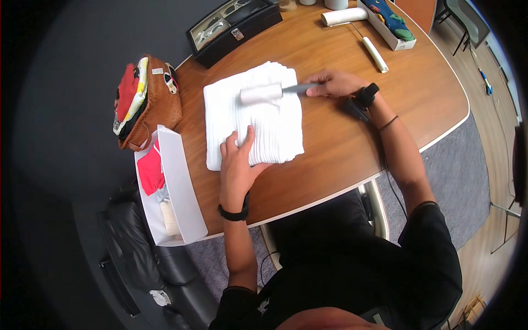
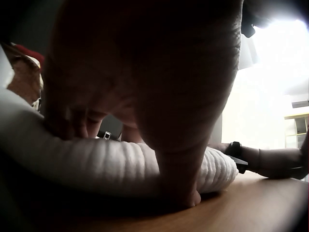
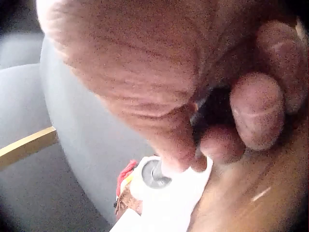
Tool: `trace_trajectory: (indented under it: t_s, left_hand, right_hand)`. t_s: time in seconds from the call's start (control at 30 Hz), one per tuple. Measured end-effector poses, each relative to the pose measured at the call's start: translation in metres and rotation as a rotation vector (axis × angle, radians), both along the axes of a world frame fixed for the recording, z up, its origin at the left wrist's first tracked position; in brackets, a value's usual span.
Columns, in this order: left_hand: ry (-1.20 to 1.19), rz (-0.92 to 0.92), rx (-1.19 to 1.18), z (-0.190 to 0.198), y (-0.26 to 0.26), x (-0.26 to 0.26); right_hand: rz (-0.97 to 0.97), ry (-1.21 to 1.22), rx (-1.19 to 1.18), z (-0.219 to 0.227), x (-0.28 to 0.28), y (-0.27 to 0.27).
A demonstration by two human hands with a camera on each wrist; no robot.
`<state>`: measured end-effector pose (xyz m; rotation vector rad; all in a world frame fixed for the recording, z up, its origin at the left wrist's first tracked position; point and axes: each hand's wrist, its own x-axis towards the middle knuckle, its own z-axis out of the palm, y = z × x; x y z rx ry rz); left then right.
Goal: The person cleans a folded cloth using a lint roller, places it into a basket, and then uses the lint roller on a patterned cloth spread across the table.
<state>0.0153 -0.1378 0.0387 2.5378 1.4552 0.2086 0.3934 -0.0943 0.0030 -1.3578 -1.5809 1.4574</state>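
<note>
A folded white towel (image 1: 280,129) lies on the wooden table. My right hand (image 1: 341,83) grips the grey handle of a lint roller (image 1: 262,93), whose white roll lies over the upper part of the towel and looks blurred. In the right wrist view, the curled fingers (image 3: 258,111) hide most of the handle, and the roll's grey end shows below them. My left hand (image 1: 237,159) rests on the towel's near left part with its fingers spread. The left wrist view shows its thumb (image 2: 181,179) coming down over the towel's near edge to the tabletop.
A second lint roller (image 1: 374,54) with a white handle lies at the back right, beside a white box (image 1: 405,45) of socks. Behind the towel stands a black glasses case (image 1: 220,41). A brown basket (image 1: 165,110) of clothes and a white box (image 1: 184,192) line the left edge.
</note>
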Motion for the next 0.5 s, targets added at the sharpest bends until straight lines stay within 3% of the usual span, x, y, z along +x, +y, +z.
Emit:
trace_trajectory:
  t_s: [0.03, 0.1, 0.23, 0.33, 0.4, 0.5]
  left_hand:
    - [0.002, -0.002, -0.001, -0.002, -0.002, 0.001]
    - [0.028, -0.007, 0.043, -0.007, -0.004, 0.003]
    - [0.062, -0.024, 0.092, -0.009, -0.007, 0.004]
    - [0.026, 0.018, 0.078, -0.007, -0.009, 0.006]
    - [0.032, 0.014, 0.11, -0.009, -0.012, 0.005]
    - [0.065, -0.077, 0.245, -0.011, -0.016, 0.001]
  right_hand:
    - [-0.002, 0.002, -0.001, -0.002, -0.001, -0.001]
    - [0.22, 0.098, -0.106, -0.004, -0.001, 0.0]
    - [0.225, 0.104, -0.138, -0.007, 0.008, 0.003]
    - [0.064, 0.136, -0.134, -0.007, 0.015, 0.011]
    - [-0.245, 0.009, -0.026, -0.006, 0.016, 0.012]
    - [-0.346, -0.015, 0.015, -0.012, 0.015, 0.017]
